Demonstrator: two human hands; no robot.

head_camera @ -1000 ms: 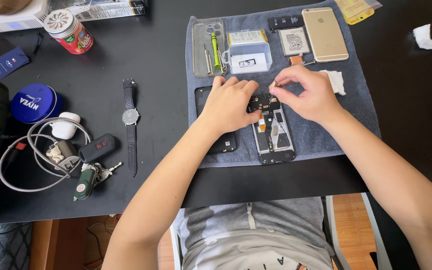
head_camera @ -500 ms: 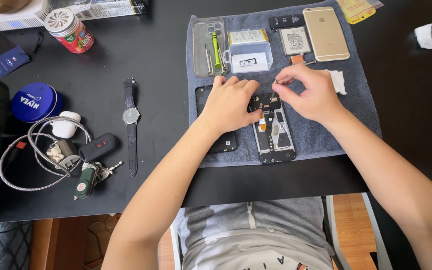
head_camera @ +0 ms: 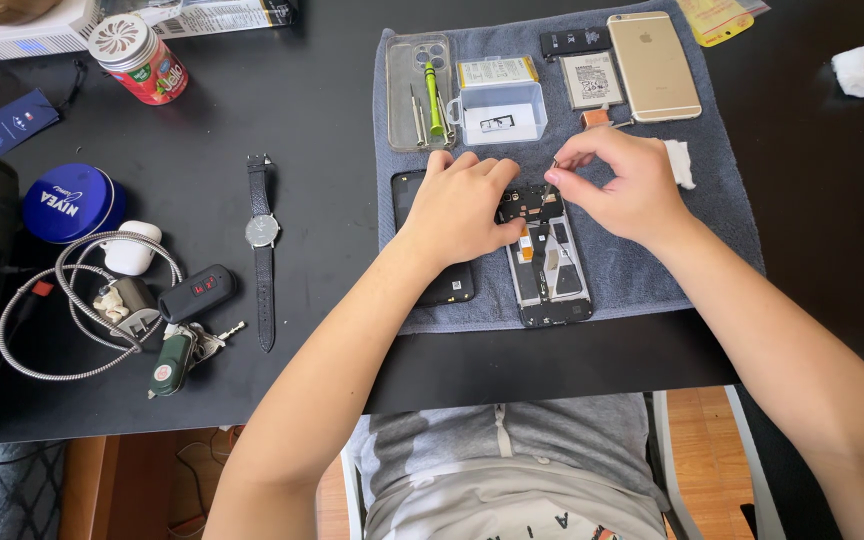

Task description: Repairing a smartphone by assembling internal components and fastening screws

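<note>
Both hands on opened phone [head_camera: 549,265]: left hand [head_camera: 464,205] flat, right hand [head_camera: 617,185] pinching screwdriver [head_camera: 549,180].

Black matte table [head_camera: 282,110] carries everything. Grey cloth mat [head_camera: 652,270] spread over upper middle, phone parts on it. Left of mat: black-strapped wristwatch [head_camera: 262,235] lying straight. Far left: round blue tin [head_camera: 67,203], small white case [head_camera: 132,250], braided grey cable coiled with charger plug [head_camera: 102,300], black car key fob with green keyring [head_camera: 187,325]. Top left: red-labelled plastic jar with white lid [head_camera: 137,55], dark blue card [head_camera: 12,120]. Top right: crumpled white tissue [head_camera: 852,70].
</note>
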